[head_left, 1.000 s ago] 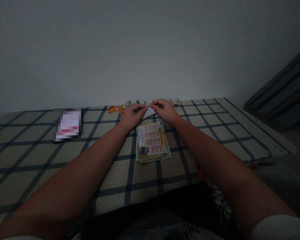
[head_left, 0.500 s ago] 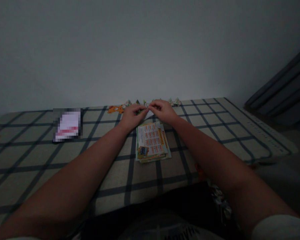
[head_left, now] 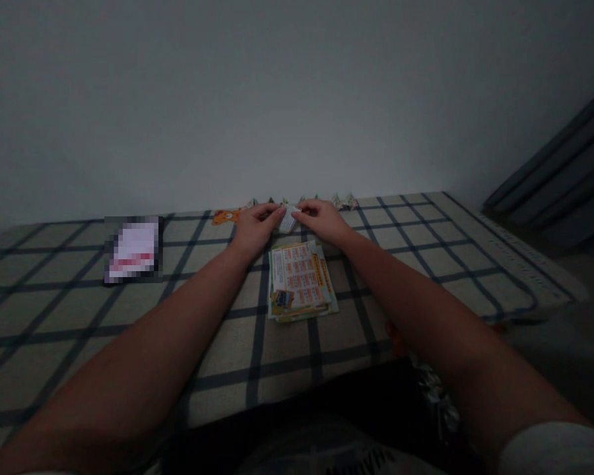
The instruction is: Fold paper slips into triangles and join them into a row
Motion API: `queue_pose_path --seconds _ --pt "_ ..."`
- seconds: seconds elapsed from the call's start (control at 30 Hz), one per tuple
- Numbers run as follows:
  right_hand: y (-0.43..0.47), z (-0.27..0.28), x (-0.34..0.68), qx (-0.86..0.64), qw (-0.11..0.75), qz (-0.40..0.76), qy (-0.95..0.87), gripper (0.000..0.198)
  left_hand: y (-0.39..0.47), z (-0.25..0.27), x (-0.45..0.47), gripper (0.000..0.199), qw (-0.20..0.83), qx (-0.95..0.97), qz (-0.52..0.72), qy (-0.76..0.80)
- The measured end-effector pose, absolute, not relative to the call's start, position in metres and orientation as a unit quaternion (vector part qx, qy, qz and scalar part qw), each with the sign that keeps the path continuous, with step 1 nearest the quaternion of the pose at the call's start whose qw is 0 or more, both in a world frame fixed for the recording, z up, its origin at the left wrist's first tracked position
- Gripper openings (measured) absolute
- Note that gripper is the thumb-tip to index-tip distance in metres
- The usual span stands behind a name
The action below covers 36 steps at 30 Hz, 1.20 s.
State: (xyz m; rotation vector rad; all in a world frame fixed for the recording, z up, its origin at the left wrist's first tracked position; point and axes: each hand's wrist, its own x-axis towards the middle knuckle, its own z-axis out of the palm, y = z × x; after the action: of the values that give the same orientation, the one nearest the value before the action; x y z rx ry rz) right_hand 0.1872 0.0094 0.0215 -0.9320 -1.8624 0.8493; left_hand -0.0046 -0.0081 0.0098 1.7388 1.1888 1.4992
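Note:
Near the far edge of the table, a small folded piece of printed paper (head_left: 289, 220) is pinched between my two hands. My left hand (head_left: 255, 229) grips its left side with thumb and fingers. On the opposite side, my right hand (head_left: 323, 220) holds it between thumb and forefinger. Just nearer to me lies a stack of printed paper sheets (head_left: 301, 280), the top one showing rows of reddish number grids and a small picture. Behind my hands stand several small folded paper pieces (head_left: 345, 201) in a row, partly hidden by my fingers.
A checked cloth (head_left: 218, 356) covers the table, with an orange bear print (head_left: 224, 217) near its far edge. To the left lies a blurred-out device with a bright screen (head_left: 134, 247). A pale wall (head_left: 297, 99) rises behind; a dark curtain (head_left: 564, 171) hangs at right.
The paper between my hands has turned so that more of its printed face shows. My fingertips have shifted slightly apart along it. The stack has stayed put.

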Motion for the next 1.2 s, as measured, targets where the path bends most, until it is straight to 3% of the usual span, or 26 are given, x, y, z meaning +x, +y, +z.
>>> queue_pose_path --seconds 0.53,0.97,1.2 --pt "0.006 0.03 0.187 -0.389 0.448 0.374 -0.713 0.022 -0.004 0.008 -0.006 0.043 0.385 0.606 0.559 0.413" --pt "0.01 0.027 0.187 -0.399 0.435 0.394 -0.705 0.023 -0.006 0.008 -0.005 0.046 0.406 0.596 0.558 0.412" --pt "0.008 0.028 0.187 -0.393 0.443 0.41 -0.694 0.017 -0.009 0.011 -0.006 0.036 0.354 0.624 0.553 0.423"
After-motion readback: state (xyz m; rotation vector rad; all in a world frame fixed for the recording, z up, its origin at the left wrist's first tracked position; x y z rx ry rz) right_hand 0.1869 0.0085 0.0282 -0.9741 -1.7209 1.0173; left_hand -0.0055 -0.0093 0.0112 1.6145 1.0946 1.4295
